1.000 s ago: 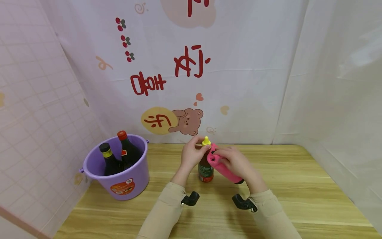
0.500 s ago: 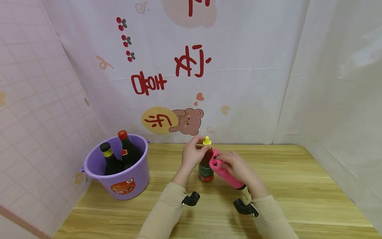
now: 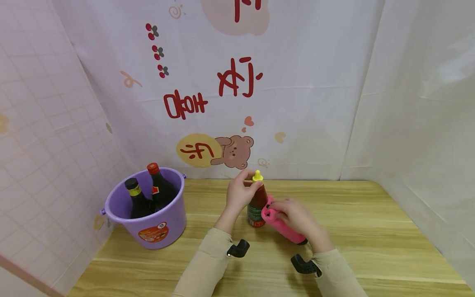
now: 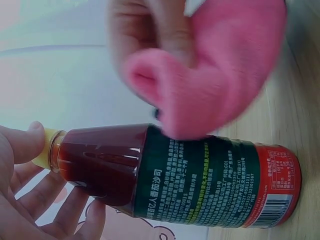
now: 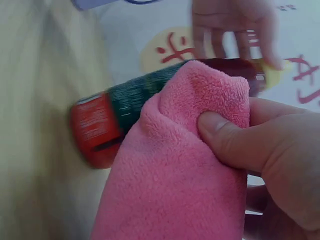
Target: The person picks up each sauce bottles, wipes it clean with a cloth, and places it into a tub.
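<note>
A ketchup bottle [image 3: 255,212] with a yellow pointed cap [image 3: 257,177], dark red contents and a green and red label stands upright on the table. My left hand [image 3: 239,194] holds it by the neck and cap, thumb at the cap in the left wrist view [image 4: 22,142]. From the right, a folded pink cloth [image 3: 283,229] lies against the label side of the bottle [image 4: 200,175]. My right hand [image 3: 298,218] pinches the cloth near its upper end, with the thumb pressed on top in the right wrist view [image 5: 220,135].
A purple bucket [image 3: 172,229] stands at the left, holding a black-capped bottle [image 3: 138,200] and a red-capped bottle [image 3: 159,185]. Behind the wooden table [image 3: 371,231] hangs a printed white curtain [image 3: 308,123]. Each wrist carries a black camera mount [image 3: 239,248].
My right hand has moved the pink cloth down along the bottle, from near the neck to the label. My left hand keeps its hold at the top.
</note>
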A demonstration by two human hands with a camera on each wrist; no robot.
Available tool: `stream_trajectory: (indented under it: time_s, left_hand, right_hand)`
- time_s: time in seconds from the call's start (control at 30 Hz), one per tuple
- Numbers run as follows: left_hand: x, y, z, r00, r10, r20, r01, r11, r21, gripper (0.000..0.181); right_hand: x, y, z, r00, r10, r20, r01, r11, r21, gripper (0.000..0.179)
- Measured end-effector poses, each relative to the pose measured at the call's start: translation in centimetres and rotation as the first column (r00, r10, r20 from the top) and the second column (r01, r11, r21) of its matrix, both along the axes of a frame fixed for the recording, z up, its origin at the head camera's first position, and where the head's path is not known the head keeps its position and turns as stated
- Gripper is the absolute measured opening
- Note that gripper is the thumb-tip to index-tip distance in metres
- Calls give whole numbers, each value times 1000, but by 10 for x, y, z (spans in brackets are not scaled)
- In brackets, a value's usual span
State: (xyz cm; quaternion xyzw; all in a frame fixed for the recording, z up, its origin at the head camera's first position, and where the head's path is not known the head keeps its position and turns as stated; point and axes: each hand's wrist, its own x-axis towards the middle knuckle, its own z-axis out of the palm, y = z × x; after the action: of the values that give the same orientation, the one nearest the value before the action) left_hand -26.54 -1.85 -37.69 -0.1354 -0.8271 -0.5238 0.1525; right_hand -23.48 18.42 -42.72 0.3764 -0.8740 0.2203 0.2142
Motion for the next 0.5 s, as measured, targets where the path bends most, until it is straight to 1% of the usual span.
stream_trajectory:
  time_s: [0.13, 0.3, 0.5]
  left_hand:
    - [1, 0, 0, 1000, 3, -2, -3, 1000, 1, 24]
    - [1, 0, 0, 1000, 2, -6, -2, 1000, 13, 24]
    - [0, 0, -1, 1000, -1, -4, 1, 1000, 7, 25]
  right_hand:
    - [-1, -1, -9, 1000, 21, 16, -22, 999, 25, 22]
    - [-2, -2, -13, 996, 41, 85, -43, 999, 25, 20]
    - [-3, -2, -17, 987, 37, 159, -49, 996, 71, 16]
